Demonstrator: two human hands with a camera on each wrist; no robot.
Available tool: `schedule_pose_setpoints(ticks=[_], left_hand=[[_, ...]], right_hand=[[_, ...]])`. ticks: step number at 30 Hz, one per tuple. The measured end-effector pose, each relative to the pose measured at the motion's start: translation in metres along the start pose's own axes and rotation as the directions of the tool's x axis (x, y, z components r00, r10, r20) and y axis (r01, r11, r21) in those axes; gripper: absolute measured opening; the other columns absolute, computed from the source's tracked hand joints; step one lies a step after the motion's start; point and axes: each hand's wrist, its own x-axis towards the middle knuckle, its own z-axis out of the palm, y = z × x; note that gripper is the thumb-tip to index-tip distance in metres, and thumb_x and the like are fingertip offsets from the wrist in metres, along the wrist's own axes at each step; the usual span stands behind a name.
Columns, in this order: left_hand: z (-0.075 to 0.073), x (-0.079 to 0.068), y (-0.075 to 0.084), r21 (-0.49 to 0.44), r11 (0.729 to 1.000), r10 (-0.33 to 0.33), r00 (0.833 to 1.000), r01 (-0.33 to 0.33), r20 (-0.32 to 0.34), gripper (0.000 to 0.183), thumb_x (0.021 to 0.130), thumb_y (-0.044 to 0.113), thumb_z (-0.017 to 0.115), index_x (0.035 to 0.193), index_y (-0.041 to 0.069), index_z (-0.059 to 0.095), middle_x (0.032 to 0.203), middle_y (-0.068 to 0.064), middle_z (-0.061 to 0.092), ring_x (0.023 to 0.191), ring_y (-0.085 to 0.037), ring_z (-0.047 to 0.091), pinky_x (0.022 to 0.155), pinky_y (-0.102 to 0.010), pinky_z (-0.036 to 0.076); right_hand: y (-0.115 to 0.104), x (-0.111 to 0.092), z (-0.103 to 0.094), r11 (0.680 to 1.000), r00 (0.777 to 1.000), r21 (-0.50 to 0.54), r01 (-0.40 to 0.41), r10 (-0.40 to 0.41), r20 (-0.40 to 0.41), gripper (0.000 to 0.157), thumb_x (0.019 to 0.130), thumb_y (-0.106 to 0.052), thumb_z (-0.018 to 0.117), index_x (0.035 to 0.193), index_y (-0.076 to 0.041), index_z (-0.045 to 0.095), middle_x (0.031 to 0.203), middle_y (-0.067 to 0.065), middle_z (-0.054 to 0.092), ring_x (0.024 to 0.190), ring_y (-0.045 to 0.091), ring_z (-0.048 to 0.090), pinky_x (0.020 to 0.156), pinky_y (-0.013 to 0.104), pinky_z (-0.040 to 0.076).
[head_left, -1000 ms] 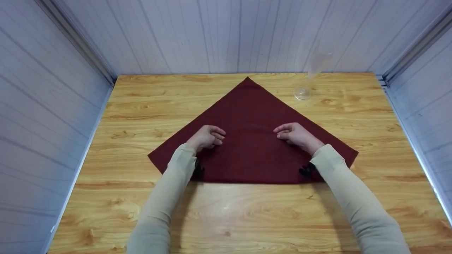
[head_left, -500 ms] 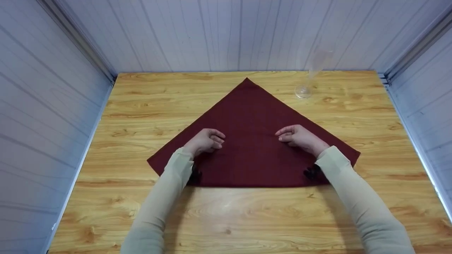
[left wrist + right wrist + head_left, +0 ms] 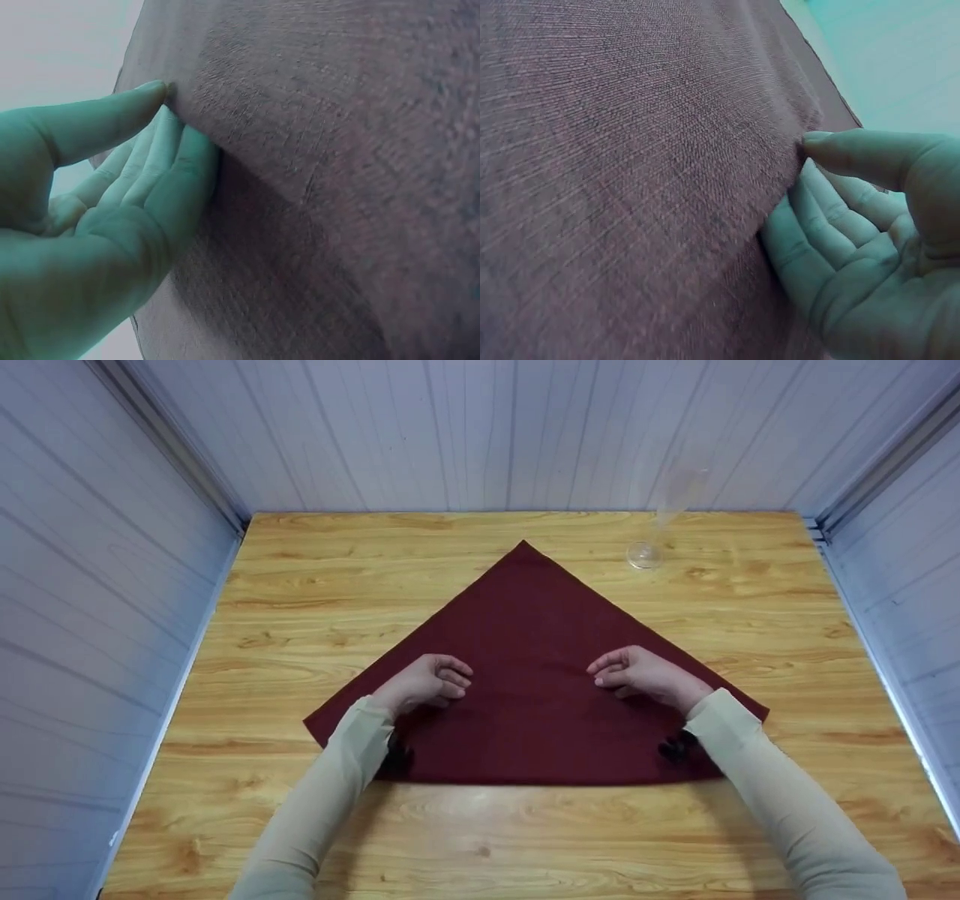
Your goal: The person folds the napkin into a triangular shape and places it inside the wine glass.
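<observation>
A dark red cloth napkin (image 3: 517,720) lies on the table, one corner pointing to the back and its straight edge toward me. My left hand (image 3: 427,682) is over its left half, thumb and fingertips pinching the fabric. Over the right half, my right hand (image 3: 649,675) pinches it likewise, a hand's width or more away. In the left wrist view, the thumb (image 3: 112,112) and bent fingers meet at a raised ridge of cloth (image 3: 315,112). The right wrist view has the thumb (image 3: 862,154) at a similar ridge in the napkin (image 3: 652,150); the fingertips are partly hidden.
A clear stemmed glass (image 3: 645,555) stands at the back right of the wooden table (image 3: 285,585), behind the napkin. White panelled walls (image 3: 480,435) enclose the table at the back and both sides. Dark wrist devices (image 3: 679,746) sit under the sleeves.
Both hands have moved toward me and slightly apart. The napkin has slid toward me with them, its back corner and near edge both lower in the head view. The glass stays put.
</observation>
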Motion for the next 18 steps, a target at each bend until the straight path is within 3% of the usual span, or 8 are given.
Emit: schedule_pose_setpoints(ticks=[9,18], left_hand=[[-0.006,-0.015,-0.012,0.006,1.000,-0.026,1.000,0.026,0.015,0.028,0.088,-0.005,0.063,0.115,0.003,0.062,0.103,-0.010,0.066,0.082,-0.018,0.062,0.067,-0.032,0.053],[-0.008,-0.015,-0.009,0.038,0.999,-0.010,1.000,0.010,0.006,0.027,0.087,0.000,0.068,0.114,0.001,0.064,0.098,-0.009,0.067,0.082,-0.017,0.065,0.069,-0.030,0.054]], right_hand=[[0.013,-0.021,-0.008,0.999,0.999,-0.005,-0.031,0.032,0.038,0.035,0.092,-0.014,0.065,0.121,0.004,0.059,0.104,0.008,0.065,0.085,0.014,0.060,0.074,0.033,0.055],[0.008,-0.018,-0.007,1.000,1.000,-0.020,-0.006,0.006,0.021,0.031,0.091,-0.007,0.064,0.118,0.008,0.059,0.098,0.007,0.066,0.082,0.011,0.061,0.072,0.030,0.054]])
